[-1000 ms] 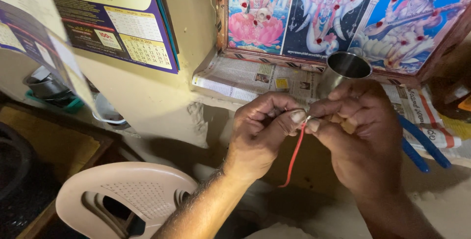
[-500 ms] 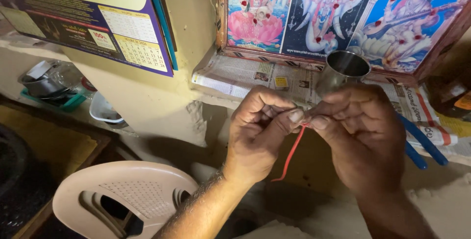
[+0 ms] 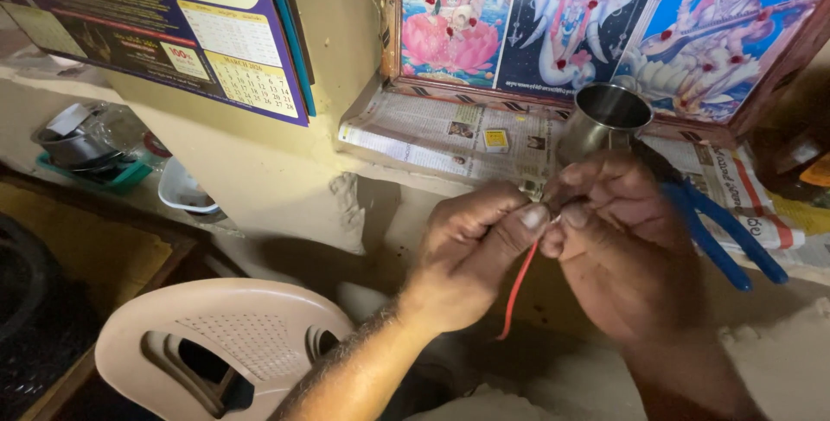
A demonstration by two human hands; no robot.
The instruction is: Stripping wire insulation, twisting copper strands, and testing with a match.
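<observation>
A thin red wire [image 3: 519, 287] hangs between the 2 hands, its upper end caught where the fingertips meet and its lower end curving down and free. The left hand [image 3: 471, 252] pinches the top of the wire between thumb and forefinger, the other fingers curled in behind. The right hand [image 3: 618, 231] faces it, thumb and forefinger pressed together at the same spot, so the 2 pinches touch; what the right fingertips grip there is too small to tell. The right hand also has a pair of pliers with blue handles [image 3: 726, 239] tucked against its palm, the handles sticking out to the right of the wire.

Just behind the wire, a steel cup [image 3: 605, 118] stands on a ledge spread with newspaper [image 3: 450, 131]. Behind the cup, further from the wire, a framed picture [image 3: 605, 15] in bright colours leans against the wall. Well to the left of the wire a wall calendar [image 3: 173, 23] hangs, and below it, on a lower shelf, sit a small white bowl [image 3: 181, 192] and some steel vessels on a green tray [image 3: 86, 144]. Below and left of the wire is the back of a beige plastic chair [image 3: 216, 343].
</observation>
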